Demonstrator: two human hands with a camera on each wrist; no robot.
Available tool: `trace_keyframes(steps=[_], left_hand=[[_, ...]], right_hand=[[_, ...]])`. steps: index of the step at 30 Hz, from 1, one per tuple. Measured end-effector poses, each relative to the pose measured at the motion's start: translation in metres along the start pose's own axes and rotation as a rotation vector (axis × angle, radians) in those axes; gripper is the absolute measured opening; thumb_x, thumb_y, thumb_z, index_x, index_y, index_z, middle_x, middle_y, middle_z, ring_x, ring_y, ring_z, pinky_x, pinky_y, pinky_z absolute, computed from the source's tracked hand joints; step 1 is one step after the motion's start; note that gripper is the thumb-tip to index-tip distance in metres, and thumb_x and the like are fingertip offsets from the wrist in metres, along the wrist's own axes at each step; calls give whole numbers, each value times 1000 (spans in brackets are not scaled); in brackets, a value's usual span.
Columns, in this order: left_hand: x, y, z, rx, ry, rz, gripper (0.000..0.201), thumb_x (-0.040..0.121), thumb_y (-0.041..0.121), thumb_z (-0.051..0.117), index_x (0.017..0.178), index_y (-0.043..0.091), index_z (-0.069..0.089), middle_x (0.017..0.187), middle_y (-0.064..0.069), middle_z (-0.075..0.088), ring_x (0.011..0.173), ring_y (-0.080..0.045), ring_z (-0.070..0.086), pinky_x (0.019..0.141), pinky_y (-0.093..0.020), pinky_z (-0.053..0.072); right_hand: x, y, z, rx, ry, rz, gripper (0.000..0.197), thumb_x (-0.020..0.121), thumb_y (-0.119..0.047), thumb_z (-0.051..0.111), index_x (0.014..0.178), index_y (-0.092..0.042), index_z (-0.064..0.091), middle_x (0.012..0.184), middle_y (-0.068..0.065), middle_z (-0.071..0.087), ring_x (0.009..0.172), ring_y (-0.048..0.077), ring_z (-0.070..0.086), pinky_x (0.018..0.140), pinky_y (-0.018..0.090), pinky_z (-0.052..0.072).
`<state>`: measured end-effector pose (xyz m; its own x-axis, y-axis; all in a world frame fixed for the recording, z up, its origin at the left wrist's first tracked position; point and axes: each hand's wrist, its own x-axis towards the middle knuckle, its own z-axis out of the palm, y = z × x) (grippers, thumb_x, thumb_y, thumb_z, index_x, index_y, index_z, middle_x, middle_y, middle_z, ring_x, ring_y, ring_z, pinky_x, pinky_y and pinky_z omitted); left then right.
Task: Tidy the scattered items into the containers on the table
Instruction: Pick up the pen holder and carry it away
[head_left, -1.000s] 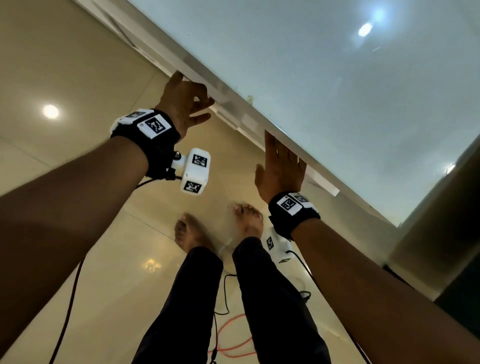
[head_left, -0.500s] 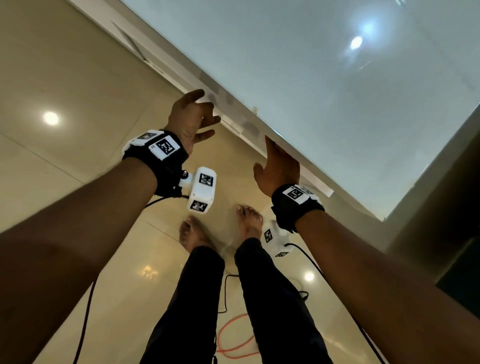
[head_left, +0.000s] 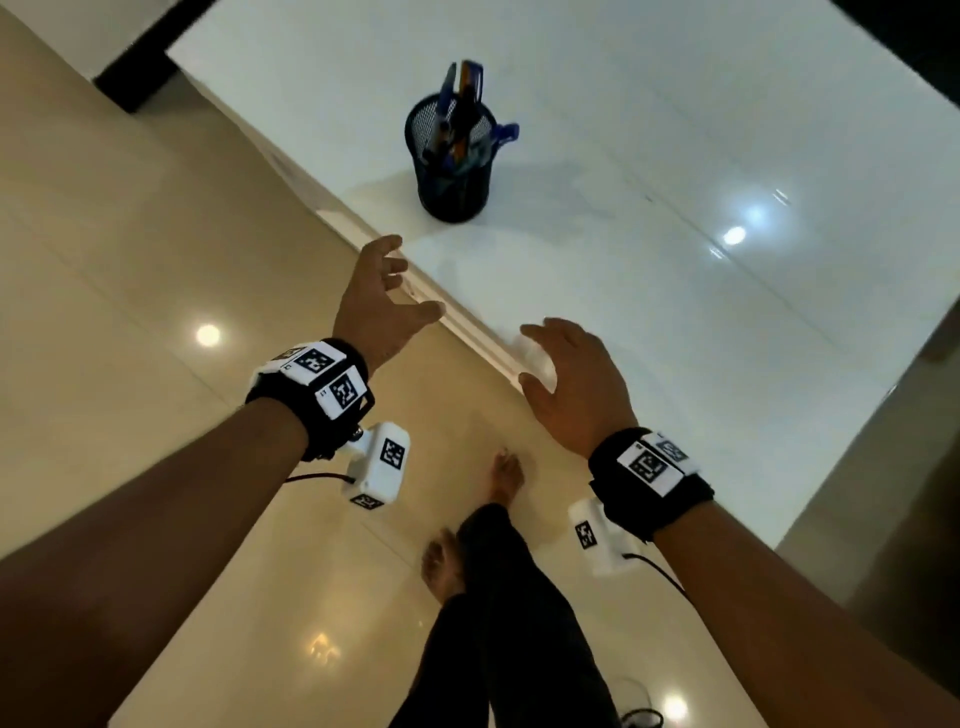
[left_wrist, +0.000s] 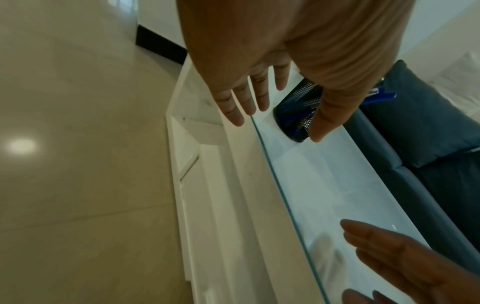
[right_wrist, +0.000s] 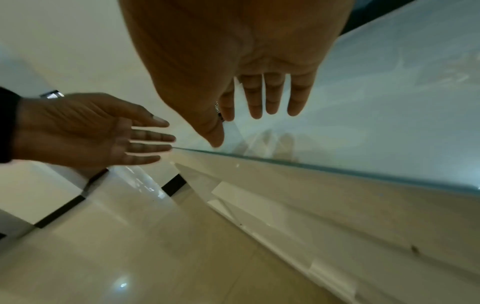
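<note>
A black mesh pen holder (head_left: 452, 171) stands upright near the table's near edge, with several blue pens (head_left: 470, 98) sticking out of it. My left hand (head_left: 389, 291) hovers at the edge of the white glass-topped table (head_left: 675, 156), just short of the holder, fingers spread and holding nothing. In the left wrist view the holder (left_wrist: 298, 111) shows between the left thumb and fingers. My right hand (head_left: 545, 358) is to the right, over the same edge, fingers straight and empty. The right wrist view shows both the right hand (right_wrist: 259, 102) and the left hand (right_wrist: 91, 133) with palms bare.
A dark blue sofa (left_wrist: 428, 144) runs along the table's far side. Beige glossy floor tiles (head_left: 130, 234) lie to the left. My legs and bare feet (head_left: 498, 483) stand below the hands, with cables (head_left: 639, 717) on the floor behind them.
The head view has swung so the pen holder now shows. Both hands have come off the table edge and hover with spread fingers, still holding nothing.
</note>
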<state>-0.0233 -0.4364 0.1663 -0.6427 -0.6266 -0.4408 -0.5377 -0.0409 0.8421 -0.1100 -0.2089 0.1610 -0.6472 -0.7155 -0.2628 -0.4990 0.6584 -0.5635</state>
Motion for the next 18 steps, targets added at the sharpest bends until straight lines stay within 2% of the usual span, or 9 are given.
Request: trace_keyframes(steps=[1,3,7,8,10,12,14,15,18], left_hand=[[9,7,-1,23,-2,25,83,72,10,83,141,21,37,131,-2,49,120,-14,47,94,-27,44],[30,22,-3,87,-14,82,93,70,13,85,145,21,30,139,-1,43,124,-12,41,102,-32,40],[68,41,10,109,-48,119,96,66,10,87,144,18,30,139,6,42,124,-8,42,107,-36,39],[73,43,13,64,-45,125,94,65,7,87,141,17,33,135,8,45,120,-4,47,106,-35,42],[85,48,20,-60,-49,137,90,62,-1,84,136,14,36,126,9,53,110,5,57,95,-27,50],[93,51,24,-152,-64,144,85,64,-15,77,134,7,35,120,4,55,100,5,64,83,-22,55],[98,54,24,-212,-75,140,82,64,-17,75,132,2,34,121,-4,55,98,-1,67,79,-28,58],[98,56,23,-228,-97,141,80,64,-18,75,130,1,34,122,-6,55,98,-1,67,79,-26,58],[94,62,13,-151,-147,191,76,65,-25,73,128,-10,33,119,-5,54,99,10,63,78,-11,51]], right_hand=[[13,4,-2,-61,-46,64,61,87,-35,60,145,-24,42,154,8,36,142,29,32,113,45,33],[39,7,-4,-156,-102,153,73,86,-41,61,151,-29,29,163,7,13,150,29,10,120,49,18],[74,-2,-1,-212,-117,206,80,87,-51,56,153,-36,14,164,2,-9,150,29,-9,118,60,2],[78,-7,0,-197,-126,220,81,87,-51,56,153,-37,12,164,1,-13,150,29,-13,117,61,0],[83,-14,3,-170,-130,257,83,87,-52,54,153,-38,7,163,-1,-18,149,28,-19,115,63,-5],[82,-18,6,-179,-148,279,84,88,-56,48,153,-40,-1,161,-2,-24,147,27,-24,115,63,-8],[82,-19,10,-217,-169,280,84,88,-62,41,152,-40,-9,159,-1,-29,146,28,-27,114,64,-10],[83,-19,11,-228,-179,285,85,87,-65,38,152,-41,-11,159,-1,-29,146,29,-28,114,65,-9],[85,-20,10,-247,-197,294,87,85,-71,36,151,-42,-13,159,-1,-31,145,30,-29,114,66,-8]])
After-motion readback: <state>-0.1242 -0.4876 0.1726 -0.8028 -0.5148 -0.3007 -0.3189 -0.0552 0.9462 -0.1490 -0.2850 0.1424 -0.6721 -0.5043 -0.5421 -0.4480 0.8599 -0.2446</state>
